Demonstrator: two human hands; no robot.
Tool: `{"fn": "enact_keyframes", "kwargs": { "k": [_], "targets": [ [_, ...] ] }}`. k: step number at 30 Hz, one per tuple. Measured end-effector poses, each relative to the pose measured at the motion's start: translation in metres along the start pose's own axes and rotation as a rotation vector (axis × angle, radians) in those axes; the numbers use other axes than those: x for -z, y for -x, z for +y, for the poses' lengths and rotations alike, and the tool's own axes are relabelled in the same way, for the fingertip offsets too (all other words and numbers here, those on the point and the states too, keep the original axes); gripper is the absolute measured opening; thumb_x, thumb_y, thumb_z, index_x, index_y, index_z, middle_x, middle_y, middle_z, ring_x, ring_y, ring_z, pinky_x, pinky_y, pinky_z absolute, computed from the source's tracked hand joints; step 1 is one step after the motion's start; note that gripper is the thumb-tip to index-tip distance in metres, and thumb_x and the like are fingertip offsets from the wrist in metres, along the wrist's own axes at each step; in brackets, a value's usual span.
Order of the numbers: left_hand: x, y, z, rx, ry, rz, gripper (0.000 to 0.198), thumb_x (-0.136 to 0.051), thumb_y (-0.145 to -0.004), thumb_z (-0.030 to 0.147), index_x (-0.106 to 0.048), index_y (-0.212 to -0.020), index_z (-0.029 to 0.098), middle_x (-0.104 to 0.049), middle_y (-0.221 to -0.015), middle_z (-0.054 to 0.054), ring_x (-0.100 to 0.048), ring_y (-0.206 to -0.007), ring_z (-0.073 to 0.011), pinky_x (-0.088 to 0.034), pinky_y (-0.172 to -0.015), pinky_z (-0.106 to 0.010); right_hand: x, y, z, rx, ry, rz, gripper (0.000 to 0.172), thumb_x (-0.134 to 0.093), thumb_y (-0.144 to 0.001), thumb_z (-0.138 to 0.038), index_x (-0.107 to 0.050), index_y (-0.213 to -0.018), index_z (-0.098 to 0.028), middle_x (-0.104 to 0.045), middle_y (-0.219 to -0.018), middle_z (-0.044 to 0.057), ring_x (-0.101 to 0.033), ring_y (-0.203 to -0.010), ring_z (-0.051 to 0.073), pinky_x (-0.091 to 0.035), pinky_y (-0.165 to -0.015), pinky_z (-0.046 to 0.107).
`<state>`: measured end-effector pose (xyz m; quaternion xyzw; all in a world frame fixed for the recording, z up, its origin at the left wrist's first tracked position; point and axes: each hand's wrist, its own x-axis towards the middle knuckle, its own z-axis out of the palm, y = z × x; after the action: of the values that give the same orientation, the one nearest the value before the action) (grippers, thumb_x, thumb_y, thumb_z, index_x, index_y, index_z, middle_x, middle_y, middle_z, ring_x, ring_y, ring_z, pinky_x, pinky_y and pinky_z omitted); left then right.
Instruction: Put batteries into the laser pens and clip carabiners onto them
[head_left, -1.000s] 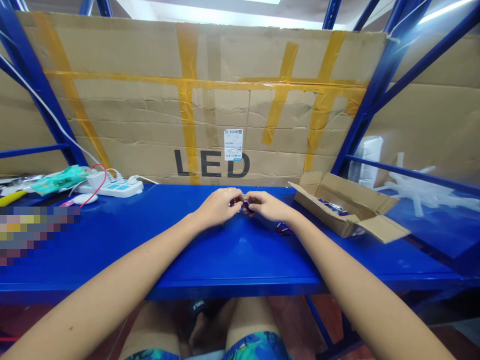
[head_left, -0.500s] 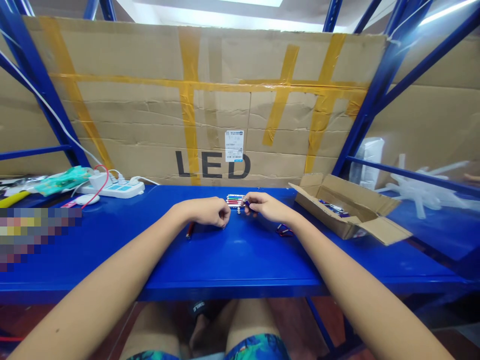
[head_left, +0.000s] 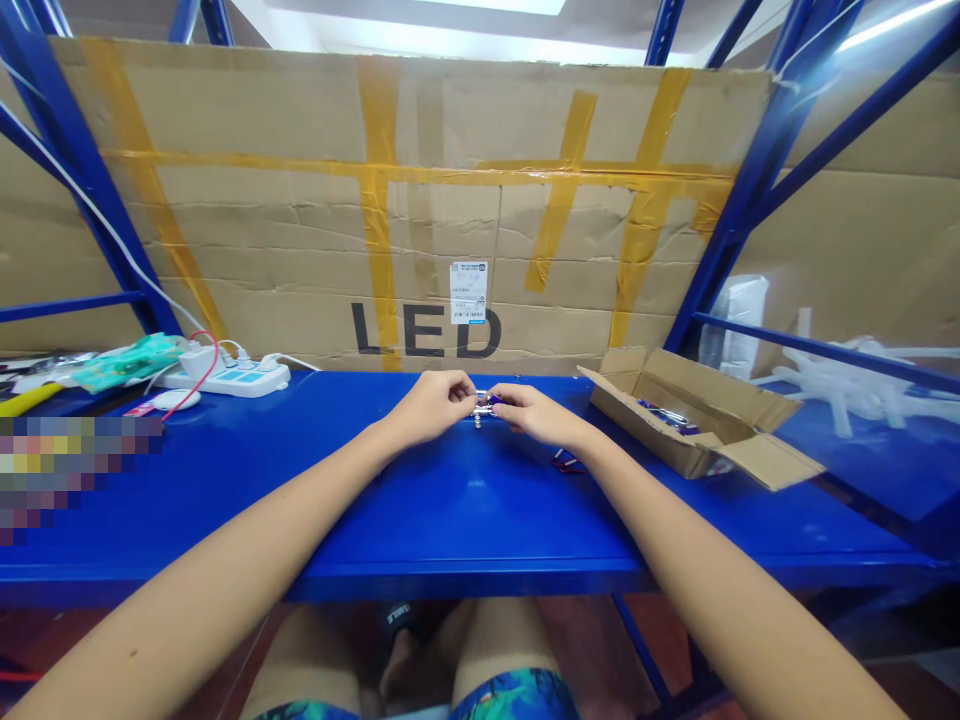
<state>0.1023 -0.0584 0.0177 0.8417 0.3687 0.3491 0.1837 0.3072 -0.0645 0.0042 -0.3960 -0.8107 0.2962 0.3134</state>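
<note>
My left hand [head_left: 431,408] and my right hand [head_left: 534,415] meet at the middle of the blue steel bench [head_left: 480,520]. Between their fingertips is a small silver-and-purple part [head_left: 484,405], pinched from both sides and partly hidden by my fingers. Its exact kind is hard to tell at this size. A small tangle of red and blue wired pieces [head_left: 568,461] lies on the bench just beyond my right wrist. The open cardboard box [head_left: 697,415] to the right of my right hand holds small blue items.
Behind the bench stands a taped cardboard sheet [head_left: 427,250] printed LED. At the left are a white power strip [head_left: 225,379] with plugs and a red wire, plus a green packet [head_left: 127,362]. Blue shelf uprights [head_left: 757,180] frame both sides. Translucent plastic pieces [head_left: 847,385] lie on the right.
My left hand has moved from its spot left of the small part up to it, and now both hands pinch it. The striped, rod-like bundle seen earlier no longer shows between them.
</note>
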Motion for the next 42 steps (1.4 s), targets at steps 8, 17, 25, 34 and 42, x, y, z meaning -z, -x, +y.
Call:
{"fn": "enact_keyframes", "kwargs": {
  "k": [8,17,25,34,42],
  "targets": [
    [-0.015,0.003,0.008,0.065,0.238,0.059,0.007,-0.058,-0.082,0.022,-0.061,-0.081,0.015,-0.065,-0.066,0.001,-0.057,-0.056,-0.0097,-0.045,-0.054,-0.021,-0.004,0.005,-0.003,0.039,0.128,0.095,0.01,-0.053,-0.085,-0.022,-0.046,-0.091,-0.02,-0.056,-0.089,0.002,-0.05,-0.082,0.017,-0.04,-0.076,0.031],
    [-0.018,0.004,0.009,0.115,0.339,0.029,0.011,-0.058,-0.083,0.026,-0.057,-0.082,0.015,-0.06,-0.061,0.001,-0.055,-0.05,-0.0095,-0.04,-0.042,-0.019,0.0,0.006,-0.004,0.141,0.262,0.129,0.005,-0.053,-0.085,-0.018,-0.049,-0.083,-0.02,-0.059,-0.083,0.002,-0.051,-0.075,0.017,-0.038,-0.07,0.031],
    [-0.019,0.003,0.009,0.106,0.441,0.023,0.012,-0.056,-0.085,0.025,-0.056,-0.081,0.014,-0.061,-0.064,-0.001,-0.055,-0.05,-0.0088,-0.044,-0.043,-0.02,-0.002,0.004,-0.002,0.266,0.26,0.21,0.007,-0.053,-0.088,-0.018,-0.059,-0.091,-0.019,-0.059,-0.093,0.006,-0.056,-0.089,0.019,-0.043,-0.082,0.035],
    [-0.018,0.003,0.005,0.099,0.474,-0.013,0.014,-0.057,-0.086,0.027,-0.055,-0.082,0.014,-0.062,-0.067,-0.002,-0.057,-0.055,-0.0092,-0.046,-0.046,-0.019,-0.004,0.003,0.004,0.25,0.174,0.323,0.012,-0.06,-0.083,-0.02,-0.049,-0.08,-0.021,-0.056,-0.081,0.002,-0.052,-0.078,0.018,-0.042,-0.071,0.032],
    [-0.019,0.003,0.003,0.06,0.468,-0.013,0.014,-0.057,-0.086,0.028,-0.056,-0.084,0.014,-0.061,-0.069,-0.002,-0.056,-0.055,-0.0095,-0.046,-0.046,-0.02,-0.004,0.008,-0.012,0.258,0.262,0.253,0.014,-0.048,-0.09,-0.018,-0.057,-0.079,-0.018,-0.061,-0.078,0.004,-0.055,-0.075,0.017,-0.041,-0.071,0.032]
  ]
}}
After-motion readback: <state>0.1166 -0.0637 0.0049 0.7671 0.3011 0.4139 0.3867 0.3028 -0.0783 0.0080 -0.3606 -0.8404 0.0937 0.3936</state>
